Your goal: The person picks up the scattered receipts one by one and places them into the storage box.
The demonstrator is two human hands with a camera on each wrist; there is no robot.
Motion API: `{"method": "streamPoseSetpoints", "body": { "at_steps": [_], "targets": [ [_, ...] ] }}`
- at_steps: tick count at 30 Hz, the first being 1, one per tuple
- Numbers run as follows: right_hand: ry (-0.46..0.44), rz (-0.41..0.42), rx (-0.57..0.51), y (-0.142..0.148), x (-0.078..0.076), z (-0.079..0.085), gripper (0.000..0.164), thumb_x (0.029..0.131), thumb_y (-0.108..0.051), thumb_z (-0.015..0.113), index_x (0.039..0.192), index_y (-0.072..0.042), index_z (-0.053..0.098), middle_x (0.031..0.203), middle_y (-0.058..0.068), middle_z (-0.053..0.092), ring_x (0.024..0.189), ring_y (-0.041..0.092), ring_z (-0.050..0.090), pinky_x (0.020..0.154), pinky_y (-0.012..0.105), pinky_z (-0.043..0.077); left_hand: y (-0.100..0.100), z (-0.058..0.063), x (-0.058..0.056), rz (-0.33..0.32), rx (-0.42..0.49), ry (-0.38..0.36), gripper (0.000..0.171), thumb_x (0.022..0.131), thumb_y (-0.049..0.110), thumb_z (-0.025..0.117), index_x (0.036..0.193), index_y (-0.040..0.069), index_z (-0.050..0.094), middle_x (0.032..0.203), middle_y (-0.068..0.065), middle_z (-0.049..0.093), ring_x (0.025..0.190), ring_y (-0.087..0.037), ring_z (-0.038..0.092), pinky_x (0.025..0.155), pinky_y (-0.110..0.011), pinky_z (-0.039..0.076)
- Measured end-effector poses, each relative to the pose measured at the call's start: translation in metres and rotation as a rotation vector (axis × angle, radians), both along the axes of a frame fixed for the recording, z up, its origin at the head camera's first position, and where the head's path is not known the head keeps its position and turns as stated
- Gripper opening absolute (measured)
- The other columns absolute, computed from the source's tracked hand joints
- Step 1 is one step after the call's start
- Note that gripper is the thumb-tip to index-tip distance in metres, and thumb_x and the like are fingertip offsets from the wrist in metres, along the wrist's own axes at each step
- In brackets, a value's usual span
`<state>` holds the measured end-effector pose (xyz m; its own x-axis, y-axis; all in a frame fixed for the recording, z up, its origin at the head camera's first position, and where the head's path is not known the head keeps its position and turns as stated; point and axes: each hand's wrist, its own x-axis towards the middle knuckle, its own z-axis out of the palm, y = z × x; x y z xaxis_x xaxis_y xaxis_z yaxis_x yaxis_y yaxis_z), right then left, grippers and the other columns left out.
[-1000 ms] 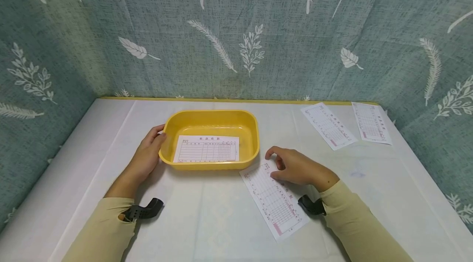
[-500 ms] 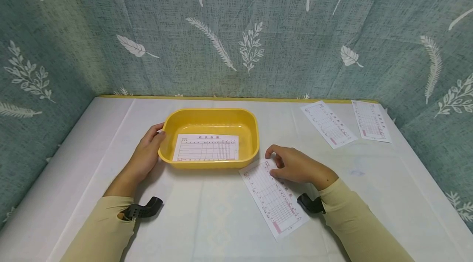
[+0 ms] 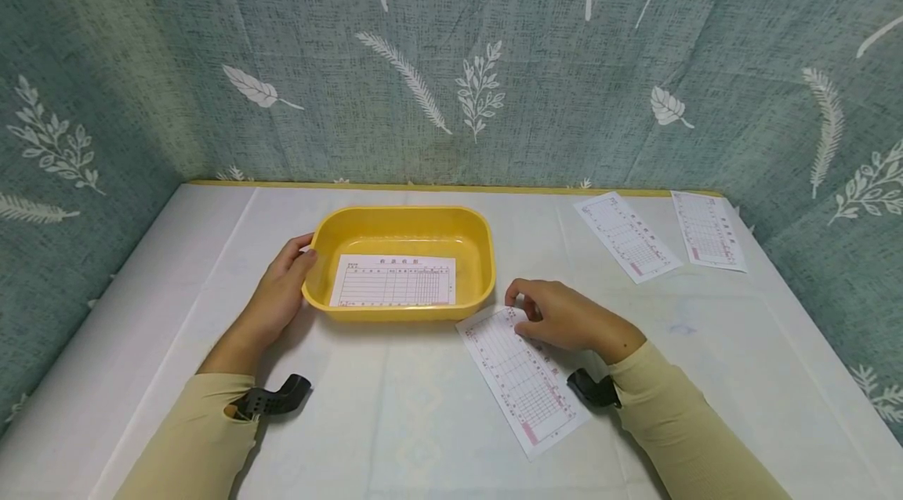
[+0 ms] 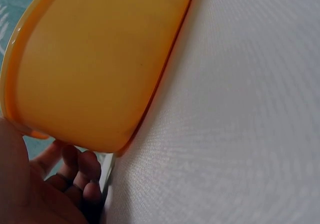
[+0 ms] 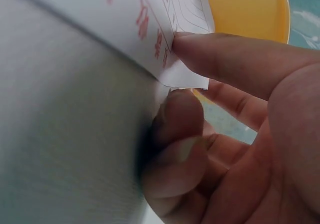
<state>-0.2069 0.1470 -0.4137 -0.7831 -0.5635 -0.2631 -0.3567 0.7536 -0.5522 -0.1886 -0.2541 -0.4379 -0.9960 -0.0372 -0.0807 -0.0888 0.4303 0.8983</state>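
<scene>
A yellow plastic basin [image 3: 402, 315] stands on the white cloth, with a printed receipt slip [image 3: 395, 280] lying inside it. My left hand [image 3: 278, 300] grips the basin's left end, thumb at the rim and fingers against the outside wall. Beside the basin's front right corner, my right hand [image 3: 564, 316] pinches the edge of another receipt slip [image 3: 522, 386]. In the right wrist view the thumb [image 5: 215, 53] lies on top of this paper [image 5: 150, 33] and curled fingertips [image 5: 182, 111] sit at its underside. Most of that slip is on the cloth; the hand covers part of its right edge.
Two more receipt slips lie at the back right: one tilted slip [image 3: 628, 237] and another slip [image 3: 708, 232] near the table's far corner. A green leaf-patterned curtain [image 3: 451, 69] encloses the back and sides. The white tablecloth [image 3: 339, 445] spreads across the front.
The view has shifted very slightly. Both hands, the basin and the slips stay in nearly the same places; the right fingers move only a little at the slip's edge.
</scene>
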Motion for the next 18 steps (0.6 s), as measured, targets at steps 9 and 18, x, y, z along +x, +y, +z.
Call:
{"method": "streamPoseSetpoints", "body": {
  "at_steps": [9, 18],
  "targets": [
    [-0.034, -0.011, -0.015, -0.0013, 0.0009, -0.0005, 0.03, 0.091, -0.007, 0.069, 0.114, -0.019, 0.056, 0.092, 0.001, 0.063, 0.076, 0.015, 0.056, 0.071, 0.03, 0.048, -0.0003, -0.001, -0.0022, -0.008, -0.004, -0.003, 0.055, 0.108, 0.043, 0.027, 0.155, 0.015, 0.03, 0.128, -0.02, 0.048, 0.109, -0.024, 0.047, 0.085, -0.015, 0.04],
    [-0.059, -0.046, -0.009, 0.0018, 0.0011, 0.0036, 0.034, 0.093, -0.002, 0.061, 0.122, -0.022, 0.057, 0.096, 0.003, 0.06, 0.08, 0.017, 0.055, 0.07, 0.03, 0.047, 0.0005, -0.0007, -0.0013, 0.001, -0.007, 0.005, 0.054, 0.108, 0.042, 0.028, 0.154, 0.013, 0.032, 0.122, -0.019, 0.049, 0.103, -0.021, 0.048, 0.083, -0.015, 0.041]
  ]
}}
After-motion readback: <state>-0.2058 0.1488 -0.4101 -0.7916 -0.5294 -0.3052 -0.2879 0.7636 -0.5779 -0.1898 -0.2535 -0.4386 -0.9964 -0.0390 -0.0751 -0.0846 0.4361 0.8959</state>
